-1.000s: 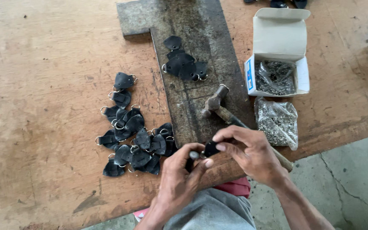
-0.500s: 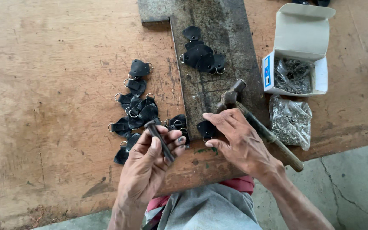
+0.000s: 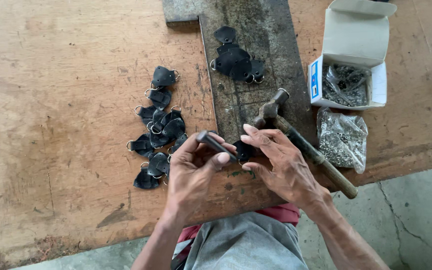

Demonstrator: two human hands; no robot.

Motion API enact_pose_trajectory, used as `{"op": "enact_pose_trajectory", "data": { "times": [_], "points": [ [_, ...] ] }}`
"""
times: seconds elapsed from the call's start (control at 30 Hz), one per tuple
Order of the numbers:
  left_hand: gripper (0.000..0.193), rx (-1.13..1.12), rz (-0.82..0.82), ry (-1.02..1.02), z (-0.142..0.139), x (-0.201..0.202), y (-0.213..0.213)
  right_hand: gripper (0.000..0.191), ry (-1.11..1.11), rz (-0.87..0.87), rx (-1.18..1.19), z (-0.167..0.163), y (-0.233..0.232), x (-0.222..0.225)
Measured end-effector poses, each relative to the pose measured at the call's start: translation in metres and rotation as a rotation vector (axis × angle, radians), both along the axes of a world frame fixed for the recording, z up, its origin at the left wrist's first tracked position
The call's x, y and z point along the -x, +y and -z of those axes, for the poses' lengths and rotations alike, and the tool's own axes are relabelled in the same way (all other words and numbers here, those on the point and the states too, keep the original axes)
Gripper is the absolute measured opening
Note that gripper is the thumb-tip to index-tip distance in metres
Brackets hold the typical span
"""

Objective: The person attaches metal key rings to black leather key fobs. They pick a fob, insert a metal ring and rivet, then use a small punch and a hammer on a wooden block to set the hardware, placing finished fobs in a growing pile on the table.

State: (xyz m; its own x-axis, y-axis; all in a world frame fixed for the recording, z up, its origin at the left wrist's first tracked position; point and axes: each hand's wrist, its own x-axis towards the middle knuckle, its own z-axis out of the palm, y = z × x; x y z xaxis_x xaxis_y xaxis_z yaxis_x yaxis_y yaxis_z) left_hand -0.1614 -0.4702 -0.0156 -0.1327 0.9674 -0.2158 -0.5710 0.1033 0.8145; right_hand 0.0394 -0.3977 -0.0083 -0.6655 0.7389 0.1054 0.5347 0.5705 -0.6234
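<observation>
My left hand [image 3: 192, 172] grips a short dark metal punch [image 3: 216, 144], tilted, just above the table's front edge. My right hand [image 3: 279, 162] rests beside it, its fingers pinching a small black leather tab [image 3: 242, 150] on the dark metal plate [image 3: 271, 75]. A hammer [image 3: 303, 145] with a wooden handle lies on the plate, partly under my right hand.
A heap of black leather tabs with metal rings [image 3: 157, 130] lies left of the plate on the wooden table [image 3: 61, 100]. A smaller pile of tabs [image 3: 236, 60] sits on the plate. An open white box of metal parts [image 3: 350, 75] and a clear bag of rivets [image 3: 342, 139] stand right.
My left hand has lifted the punch up from the table edge and tilted it. My right hand has shifted onto the leather tab on the plate.
</observation>
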Motion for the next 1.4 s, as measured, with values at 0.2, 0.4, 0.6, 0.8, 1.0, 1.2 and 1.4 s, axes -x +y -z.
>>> {"op": "enact_pose_trajectory", "data": {
  "times": [0.2, 0.4, 0.6, 0.8, 1.0, 1.2, 1.4],
  "points": [
    [0.018, -0.082, 0.105, 0.480, -0.001, -0.005, 0.008, 0.072, 0.009, -0.028, -0.014, -0.005, 0.001, 0.001],
    [0.021, -0.157, 0.028, 0.634, 0.000, -0.016, 0.016, 0.058, 0.025, -0.075, -0.105, 0.000, -0.002, -0.002],
    [0.021, -0.172, -0.005, 0.836, 0.000, -0.023, 0.012, 0.042, -0.202, 0.234, -0.166, -0.005, 0.014, -0.026],
    [0.026, -0.388, -0.130, 1.024, 0.008, -0.028, 0.012, 0.054, -0.357, 0.341, -0.168, 0.005, 0.024, -0.036],
    [0.037, -0.470, -0.136, 1.075, 0.015, -0.030, 0.007, 0.035, -0.225, 0.369, 0.102, -0.006, 0.026, -0.043],
    [0.026, -0.489, -0.196, 1.200, 0.015, -0.036, 0.009, 0.030, -0.196, 0.327, 0.314, -0.064, -0.003, -0.073],
    [0.026, -0.516, -0.236, 1.228, 0.015, -0.038, 0.012, 0.032, -0.218, 0.284, 0.372, -0.078, -0.025, -0.102]
  ]
}}
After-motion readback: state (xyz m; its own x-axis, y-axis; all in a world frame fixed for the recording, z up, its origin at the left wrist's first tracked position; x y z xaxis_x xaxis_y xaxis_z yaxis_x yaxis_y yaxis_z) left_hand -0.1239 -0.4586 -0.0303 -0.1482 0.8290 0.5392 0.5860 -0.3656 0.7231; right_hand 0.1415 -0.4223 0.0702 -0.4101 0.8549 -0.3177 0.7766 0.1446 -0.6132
